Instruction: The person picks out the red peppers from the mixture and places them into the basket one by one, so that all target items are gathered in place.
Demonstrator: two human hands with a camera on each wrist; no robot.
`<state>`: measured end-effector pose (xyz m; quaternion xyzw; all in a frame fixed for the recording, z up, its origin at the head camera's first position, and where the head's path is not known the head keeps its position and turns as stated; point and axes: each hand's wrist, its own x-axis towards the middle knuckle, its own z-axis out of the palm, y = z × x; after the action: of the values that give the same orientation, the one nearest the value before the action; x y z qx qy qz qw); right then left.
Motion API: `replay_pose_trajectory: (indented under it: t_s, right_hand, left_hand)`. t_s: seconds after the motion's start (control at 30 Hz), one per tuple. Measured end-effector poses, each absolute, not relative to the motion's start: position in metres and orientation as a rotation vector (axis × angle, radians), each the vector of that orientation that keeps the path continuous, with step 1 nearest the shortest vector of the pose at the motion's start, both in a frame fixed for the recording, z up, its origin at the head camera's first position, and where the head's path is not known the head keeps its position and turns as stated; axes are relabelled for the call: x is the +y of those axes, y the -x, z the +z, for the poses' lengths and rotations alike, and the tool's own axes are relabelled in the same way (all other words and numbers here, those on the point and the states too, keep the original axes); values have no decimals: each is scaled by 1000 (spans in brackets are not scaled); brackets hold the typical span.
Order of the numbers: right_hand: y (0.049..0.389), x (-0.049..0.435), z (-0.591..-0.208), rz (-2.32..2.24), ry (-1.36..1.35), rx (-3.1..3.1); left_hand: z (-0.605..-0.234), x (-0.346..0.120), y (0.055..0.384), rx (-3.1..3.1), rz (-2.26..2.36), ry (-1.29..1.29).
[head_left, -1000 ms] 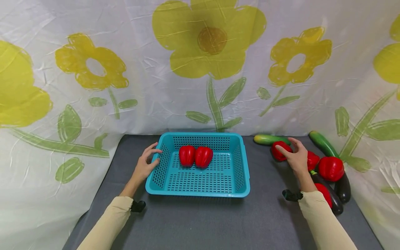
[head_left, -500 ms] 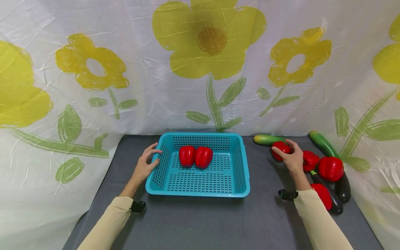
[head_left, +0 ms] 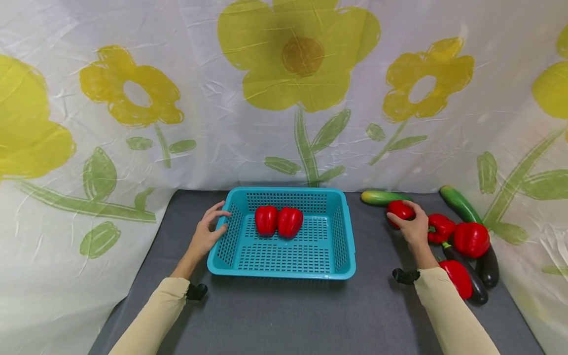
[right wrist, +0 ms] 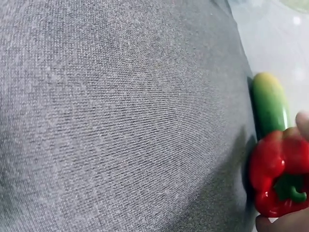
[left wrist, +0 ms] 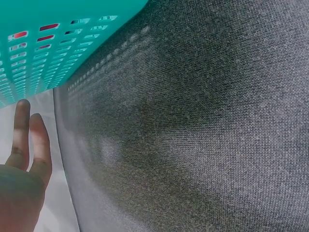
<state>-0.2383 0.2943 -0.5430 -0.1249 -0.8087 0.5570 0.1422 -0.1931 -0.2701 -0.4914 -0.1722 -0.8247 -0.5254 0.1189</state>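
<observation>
My right hand [head_left: 413,228] holds a red bell pepper [head_left: 398,209] between thumb and fingers at the back right of the table. Its green stem [right wrist: 295,193] faces the camera in the right wrist view, where a fingertip lies above it and the thumb below. At the left end of a turquoise perforated basket [head_left: 284,275], my left hand [head_left: 207,231] rests with loosely bent fingers at the rim. Two of its fingers [left wrist: 39,145] reach up beside the basket wall in the left wrist view. Inside the basket, two red bell peppers [head_left: 266,220] lie side by side.
A yellow-green cucumber [head_left: 377,197] lies behind the held pepper. To the right of my right hand cluster more red bell peppers [head_left: 471,240], dark eggplants [head_left: 487,266] and a green cucumber [head_left: 460,203]. A flower-patterned white curtain [head_left: 248,148] hangs behind the grey-covered table.
My right hand has shifted slightly left and toward me, its thumb and fingers closing around the bell pepper. The left hand and the basket stay where they were.
</observation>
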Motion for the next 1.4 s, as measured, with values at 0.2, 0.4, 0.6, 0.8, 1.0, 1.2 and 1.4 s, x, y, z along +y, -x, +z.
replay_pose_trajectory:
  t_s: [0.2,0.4,0.6,0.8,1.0,1.2,1.4]
  right_hand:
    - [238,295,-542,1589,397,-2340]
    - [237,294,-540,1582,417,-2357]
    - [236,295,-539,1632,420,-2330]
    - [237,295,-540,1678,364,-2267]
    - [234,293,-530,1709,307,-2237]
    - [230,294,-524,1721,226,-2218]
    - [230,294,-523,1704,187,-2209]
  left_hand:
    - [-490,-270,193,-2415,-1521,509]
    - [-490,-270,193,-2414,-1528,514]
    - [-489,-269,192,-2397,-1522,543]
    - [-489,-269,191,-2389,-1527,559]
    - [-491,-270,192,-2395,-1520,557]
    - [-491,-270,193,-2392,-1529,545]
    - [-491,-270,193,-2400,-1536,527]
